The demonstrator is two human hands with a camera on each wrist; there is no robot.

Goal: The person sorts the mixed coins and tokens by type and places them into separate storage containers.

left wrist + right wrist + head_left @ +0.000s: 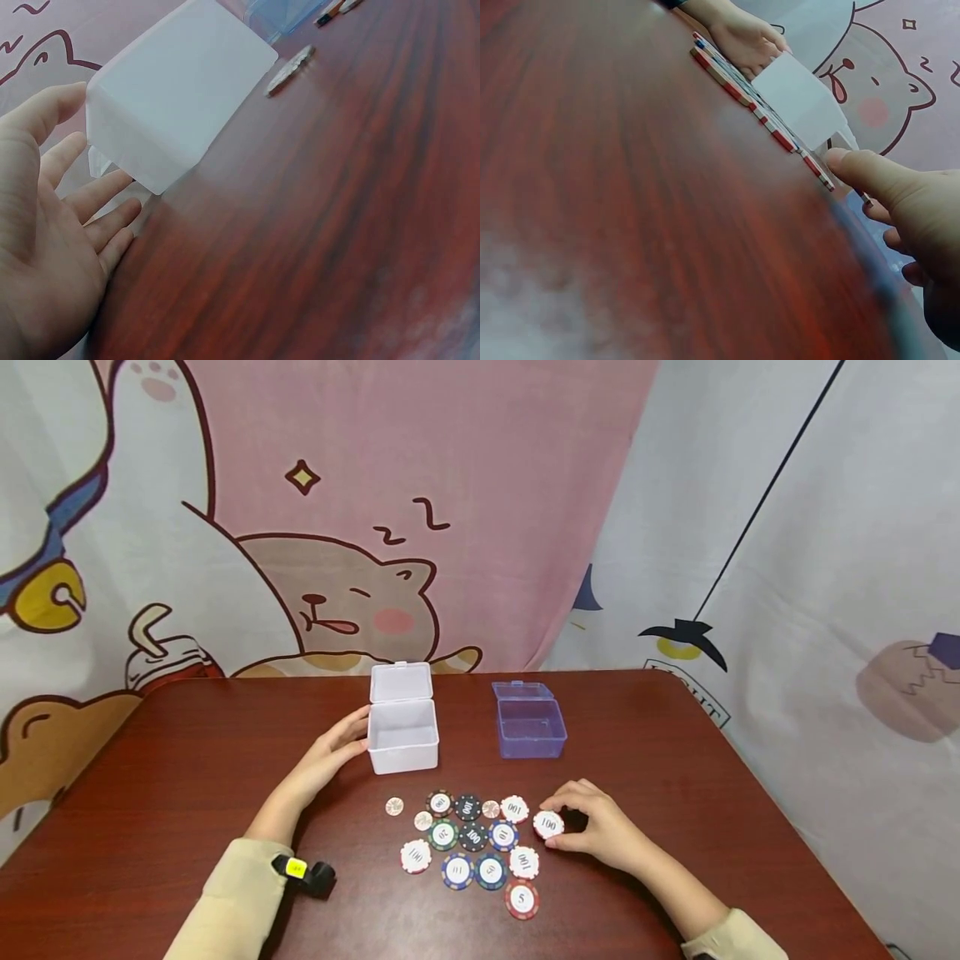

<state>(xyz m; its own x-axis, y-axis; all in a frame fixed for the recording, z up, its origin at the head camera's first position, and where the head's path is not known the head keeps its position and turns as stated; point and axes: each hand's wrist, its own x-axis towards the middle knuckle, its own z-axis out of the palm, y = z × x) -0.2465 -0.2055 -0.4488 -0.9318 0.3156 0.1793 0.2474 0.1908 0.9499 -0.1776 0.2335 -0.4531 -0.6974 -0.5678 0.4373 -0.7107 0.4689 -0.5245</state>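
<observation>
My left hand (330,762) rests against the left side of a white plastic box (403,747), its fingers fairly straight; the box's lid is raised. In the left wrist view, the thumb and fingertips lie right at the box wall (172,97). On the right, my right hand (596,825) pinches a white poker chip (549,824) marked 100 between thumb and fingers, low over the table. Left of it lie several poker chips in white, black, green and blue, with a red chip (522,899) marked 5 nearest me. A few copper coins (394,807) lie among them.
A translucent blue box (532,745) with its lid raised stands right of the white one. Both are on a dark red-brown table (675,760). Behind its far edge hangs a printed cloth (510,510). A black strap device (307,875) is on the left sleeve.
</observation>
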